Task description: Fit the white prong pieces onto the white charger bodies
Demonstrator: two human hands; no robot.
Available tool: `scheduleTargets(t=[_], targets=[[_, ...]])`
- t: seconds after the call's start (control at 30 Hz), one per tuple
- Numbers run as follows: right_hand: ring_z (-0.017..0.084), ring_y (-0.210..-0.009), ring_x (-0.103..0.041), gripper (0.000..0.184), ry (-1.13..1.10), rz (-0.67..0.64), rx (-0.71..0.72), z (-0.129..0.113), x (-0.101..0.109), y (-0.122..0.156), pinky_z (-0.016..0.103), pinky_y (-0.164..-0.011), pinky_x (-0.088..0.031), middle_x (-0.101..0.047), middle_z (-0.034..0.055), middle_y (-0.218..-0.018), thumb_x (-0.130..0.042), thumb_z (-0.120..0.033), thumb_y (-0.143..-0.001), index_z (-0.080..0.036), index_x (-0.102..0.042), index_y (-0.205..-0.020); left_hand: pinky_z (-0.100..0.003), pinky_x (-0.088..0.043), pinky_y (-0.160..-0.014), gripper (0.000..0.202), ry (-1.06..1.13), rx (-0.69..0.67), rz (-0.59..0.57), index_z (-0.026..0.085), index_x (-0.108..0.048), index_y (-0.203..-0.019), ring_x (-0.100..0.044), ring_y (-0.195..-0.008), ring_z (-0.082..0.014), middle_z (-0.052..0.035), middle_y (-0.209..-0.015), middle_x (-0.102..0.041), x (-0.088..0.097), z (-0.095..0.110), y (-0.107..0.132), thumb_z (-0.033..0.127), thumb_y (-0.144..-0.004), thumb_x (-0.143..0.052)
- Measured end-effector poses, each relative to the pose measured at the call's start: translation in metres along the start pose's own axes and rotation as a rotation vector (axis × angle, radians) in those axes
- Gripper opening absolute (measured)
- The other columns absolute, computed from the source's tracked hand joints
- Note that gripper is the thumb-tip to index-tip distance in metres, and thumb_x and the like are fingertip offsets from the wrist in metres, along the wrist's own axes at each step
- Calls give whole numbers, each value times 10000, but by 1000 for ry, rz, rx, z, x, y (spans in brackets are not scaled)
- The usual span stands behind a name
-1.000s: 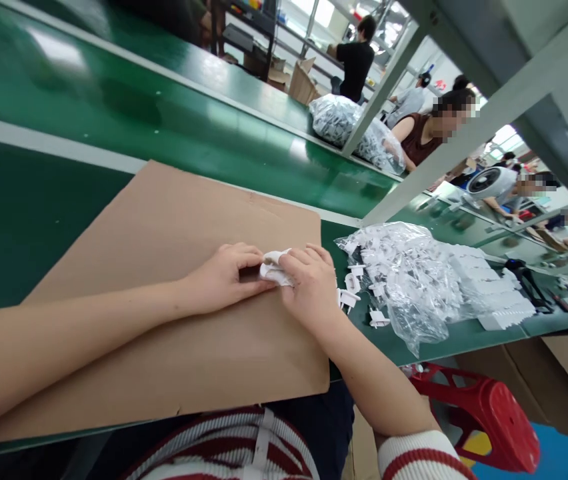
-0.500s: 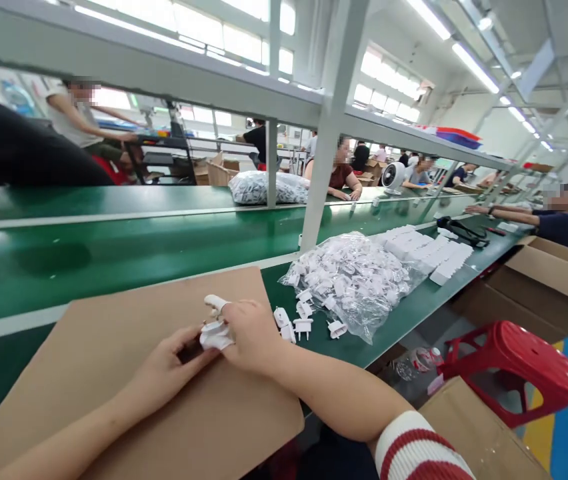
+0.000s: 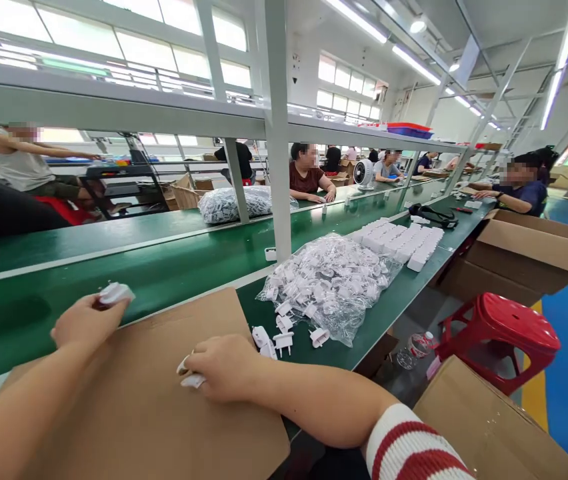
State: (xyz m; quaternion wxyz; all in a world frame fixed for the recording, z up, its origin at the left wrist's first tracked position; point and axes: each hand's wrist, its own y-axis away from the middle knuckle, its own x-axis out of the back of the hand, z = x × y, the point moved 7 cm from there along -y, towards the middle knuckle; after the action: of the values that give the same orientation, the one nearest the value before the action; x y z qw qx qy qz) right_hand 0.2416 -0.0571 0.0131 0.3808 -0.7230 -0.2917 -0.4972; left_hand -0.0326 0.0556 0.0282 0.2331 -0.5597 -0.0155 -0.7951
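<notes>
Two grips show: left hand (image 3: pixel 81 325) pinches a white plug piece (image 3: pixel 116 293) at frame left, right hand (image 3: pixel 225 367) curls round a white item (image 3: pixel 194 381), lower centre; a slack fingertip pinch could let the plug piece fall

Two bare hands: the left hand (image 3: pixel 83 325) has one white plug (image 3: pixel 117 293), the right hand (image 3: pixel 227 368) one white piece (image 3: pixel 194 381). One cardboard sheet (image 3: pixel 189 433) lies beneath. Two clear bags: one near bag (image 3: pixel 334 273), one far bag (image 3: pixel 219 207). Loose plugs (image 3: pixel 283 342) beside the near bag number perhaps six, though they overlap. One white fan (image 3: pixel 364 173); one red stool (image 3: pixel 519 320) at the right.
</notes>
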Motion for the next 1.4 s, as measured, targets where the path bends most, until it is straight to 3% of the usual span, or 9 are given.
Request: scheduleTargets(t=[0.17,0.3,0.4,0.47,0.53,0.7,0.93,1.23,1.4], targets=[[244,-1142,-630,302,34,-41,-182,24,19,5,340,-888,-517,-716,65,-1198,-661,-301,-928,-198,-671,-1212,-467,-523,-773,568,19,110,-55,224,-573,-925,-642,-918,-371,-16,-743,-581,-5,-5,2,759,-740,-624],[334,-1195,-586,571,117,-83,-427,47,32,14,433,-930,-513,-627,165,-1328,-777,-431,-848,-158,-605,-1319,-727,-387,-987,748,111,76,162,114,-520,-1229,-415,-1316,-562,-230,-1313,-553,5,9,29,717,-797,-623],[377,-1184,-600,642,149,-177,-576,62,30,19,473,-935,-506,-622,211,-1315,-784,-381,-841,-119,-554,-1380,-646,-280,-1158,745,81,22,232,94,-413,-1428,-266,-1476,-478,-266,-1580,-322,-6,17,52,609,-907,-549],[377,-1168,-614,492,143,-203,-561,64,27,18,438,-864,-523,-643,206,-1273,-727,-233,-867,-116,-586,-1324,-585,-253,-1211,714,67,10,230,109,-413,-1469,-272,-1500,-422,-247,-1610,-311,-19,17,72,560,-927,-524],[354,-1134,-637,381,133,-206,-532,64,25,16,391,-795,-523,-662,189,-1230,-645,-79,-859,-119,-625,-1237,-582,-233,-1234,781,61,-77,89,127,-357,-1540,-245,-1530,-401,-225,-1647,-285,-39,22,92,607,-938,-487],[279,-1089,-672,430,103,-129,-512,68,32,11,344,-807,-501,-685,138,-1192,-484,36,-865,-168,-633,-1212,-575,-220,-1256,778,-11,-203,-189,197,-430,-1550,-285,-1540,-365,-151,-1648,-370,-56,23,133,704,-961,-386],[201,-1138,-659,472,-267,97,-318,52,36,1,297,-954,-497,-710,68,-1193,-469,69,-825,-200,-695,-1140,-580,-247,-1241,719,-12,-232,-137,188,-499,-1518,-324,-1514,-365,-155,-1618,-425,-50,24,135,660,-983,-415],[194,-984,-648,256,-269,-56,-268,38,10,-2,299,-843,-490,-660,70,-1163,-632,-118,-917,-195,-684,-1156,-574,-260,-1237,698,3,-256,-167,199,-492,-1519,-315,-1513,-357,-135,-1634,-402,-48,25,136,642,-981,-440],[235,-1104,-601,286,-165,-107,-304,40,14,3,293,-807,-442,-650,74,-1156,-684,-119,-846,-201,-690,-1120,-583,-272,-1227,685,14,-270,-160,210,-505,-1509,-322,-1506,-367,-133,-1628,-411,-47,24,136,644,-982,-443]])
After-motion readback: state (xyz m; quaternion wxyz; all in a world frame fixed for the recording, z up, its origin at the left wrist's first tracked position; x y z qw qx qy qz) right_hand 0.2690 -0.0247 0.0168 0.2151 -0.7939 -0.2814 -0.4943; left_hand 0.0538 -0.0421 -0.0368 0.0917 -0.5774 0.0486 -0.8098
